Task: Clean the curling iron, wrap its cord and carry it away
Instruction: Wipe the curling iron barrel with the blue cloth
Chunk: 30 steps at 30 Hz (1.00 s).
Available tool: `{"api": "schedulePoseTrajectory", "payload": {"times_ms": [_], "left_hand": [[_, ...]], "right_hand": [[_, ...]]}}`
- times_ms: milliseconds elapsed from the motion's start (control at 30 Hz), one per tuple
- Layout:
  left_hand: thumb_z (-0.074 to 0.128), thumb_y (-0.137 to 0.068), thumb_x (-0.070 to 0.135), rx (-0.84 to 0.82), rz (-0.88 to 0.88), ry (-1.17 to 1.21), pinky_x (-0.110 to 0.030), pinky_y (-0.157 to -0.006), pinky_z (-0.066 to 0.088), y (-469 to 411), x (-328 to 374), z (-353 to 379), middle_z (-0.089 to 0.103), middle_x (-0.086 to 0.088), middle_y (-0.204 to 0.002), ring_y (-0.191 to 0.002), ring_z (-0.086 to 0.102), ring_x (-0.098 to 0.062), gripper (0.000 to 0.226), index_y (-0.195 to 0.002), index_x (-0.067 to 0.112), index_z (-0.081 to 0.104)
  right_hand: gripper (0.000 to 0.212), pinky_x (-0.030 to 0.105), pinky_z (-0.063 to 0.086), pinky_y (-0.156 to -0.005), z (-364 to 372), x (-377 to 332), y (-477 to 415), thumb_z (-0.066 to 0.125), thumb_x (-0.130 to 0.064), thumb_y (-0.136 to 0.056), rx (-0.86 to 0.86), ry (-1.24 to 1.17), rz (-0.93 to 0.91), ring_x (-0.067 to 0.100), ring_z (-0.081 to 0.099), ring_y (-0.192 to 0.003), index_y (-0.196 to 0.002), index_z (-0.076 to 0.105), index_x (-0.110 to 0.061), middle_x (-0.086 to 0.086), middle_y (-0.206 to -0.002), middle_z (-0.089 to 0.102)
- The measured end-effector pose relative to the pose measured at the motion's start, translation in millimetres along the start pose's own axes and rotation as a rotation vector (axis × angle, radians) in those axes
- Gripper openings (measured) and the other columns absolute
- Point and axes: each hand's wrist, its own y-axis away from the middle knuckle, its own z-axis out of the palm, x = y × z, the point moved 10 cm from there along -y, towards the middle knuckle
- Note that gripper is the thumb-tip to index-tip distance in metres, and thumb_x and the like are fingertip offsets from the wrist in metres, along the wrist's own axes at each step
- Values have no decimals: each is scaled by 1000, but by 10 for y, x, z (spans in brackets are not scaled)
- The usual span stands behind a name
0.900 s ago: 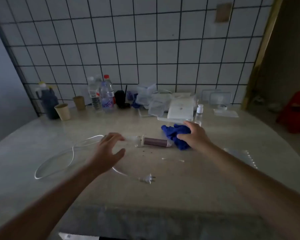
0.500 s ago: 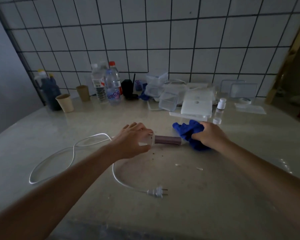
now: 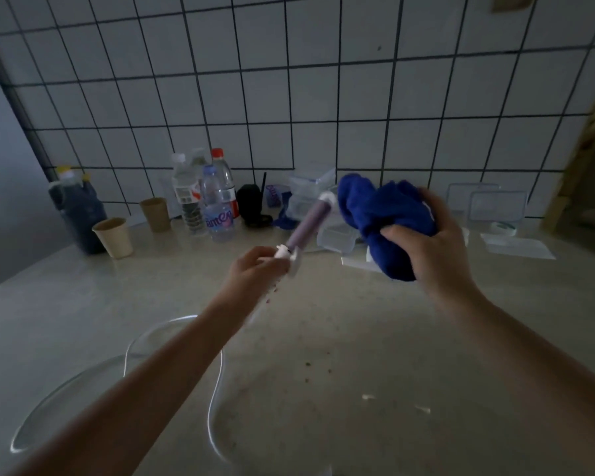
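Note:
My left hand [image 3: 255, 269] grips the white handle of the curling iron [image 3: 306, 226], which is lifted off the table with its purple barrel pointing up and to the right. My right hand [image 3: 433, 242] holds a bunched blue cloth [image 3: 382, 218] in the air, just right of the barrel's white tip. The white cord [image 3: 217, 389] hangs from the handle and lies in loops on the table at the lower left. The plug is out of view.
The pale round table [image 3: 392, 338] carries small crumbs and white bits. Along the tiled wall stand a dark jug [image 3: 78, 214], two paper cups [image 3: 114, 237], plastic bottles [image 3: 217, 204], a black object, clear plastic containers [image 3: 335, 237] and a white box.
My left hand closed on the handle and raised the curling iron off the table, tilting the barrel up. My right hand lifted the blue cloth beside the tip.

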Motion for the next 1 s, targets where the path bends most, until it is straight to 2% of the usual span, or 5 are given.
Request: {"api": "schedulePoseTrajectory", "payload": {"times_ms": [200, 400, 567, 700, 1000], "left_hand": [[55, -89, 32, -14, -307, 581, -30, -54, 48, -81, -320, 409, 68, -12, -79, -61, 60, -20, 30, -93, 9, 74], [54, -89, 29, -97, -353, 699, -30, -54, 50, 127, -571, 547, 65, -11, -80, -61, 61, -20, 27, -99, 7, 66], [57, -95, 44, -185, -368, 788, -43, -89, 61, 235, -478, 683, 75, -17, -120, -107, 73, -34, 49, -120, 6, 76], [60, -89, 46, -151, -335, 784, -47, -90, 61, 240, -420, 621, 72, -20, -127, -113, 72, -37, 49, -117, 11, 77], [39, -106, 18, 173, -217, 596, -23, -50, 53, 182, -484, 247, 61, -7, -50, -55, 64, -27, 48, -66, 4, 62]], "right_hand": [[83, 21, 54, -84, 768, 47, 55, 78, -29, -69, -269, 103, -71, -8, 67, -101, -142, 46, -52, -24, -116, 70], [51, 4, 48, -77, 982, 174, 174, 80, -20, -73, -405, 169, -143, -11, 68, -96, -104, 65, -57, -30, -101, 72], [77, 15, 41, -107, 1220, 254, 413, 80, -52, -79, -565, 147, -97, -12, 50, -131, -148, 46, -52, -27, -142, 53], [57, 19, 47, -102, 1279, 243, 487, 80, -52, -84, -632, 66, -35, -11, 55, -123, -135, 57, -53, -23, -137, 54], [40, 29, 56, -82, 1582, 183, 903, 76, -50, -66, -839, 360, -179, 3, 58, -94, -103, 62, -47, -28, -108, 45]]}}
